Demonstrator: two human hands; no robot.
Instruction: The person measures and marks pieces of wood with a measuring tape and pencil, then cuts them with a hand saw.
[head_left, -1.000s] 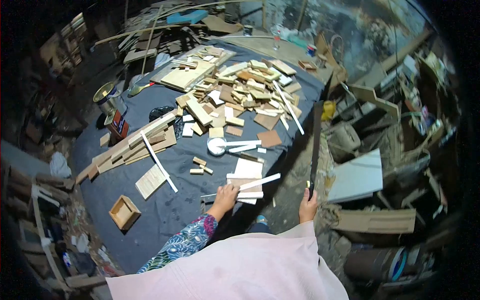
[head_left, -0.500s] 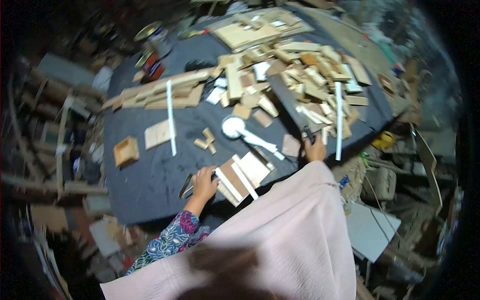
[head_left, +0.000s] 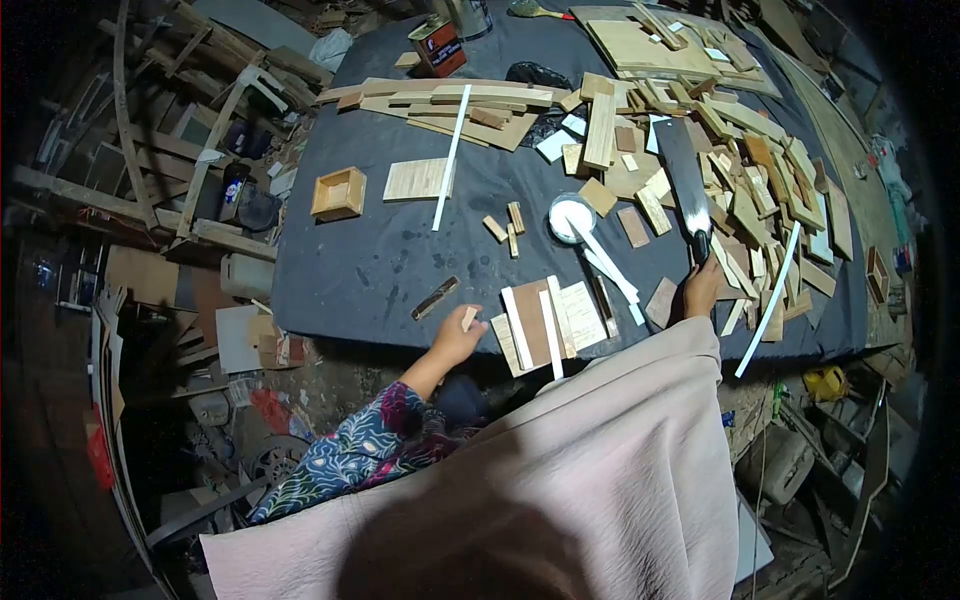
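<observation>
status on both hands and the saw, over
Left hand: pinching small wood block. Right hand: at handle of saw, grip unclear. Wood scraps crowding both sides of blade.

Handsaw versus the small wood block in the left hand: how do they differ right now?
Size: the saw is long, the wood block short.
Colour: the saw's blade and handle are dark; the wood block is pale.
Place: the saw's blade lies over the scrap pile, its handle at the right hand; the wood block is in the left hand.
</observation>
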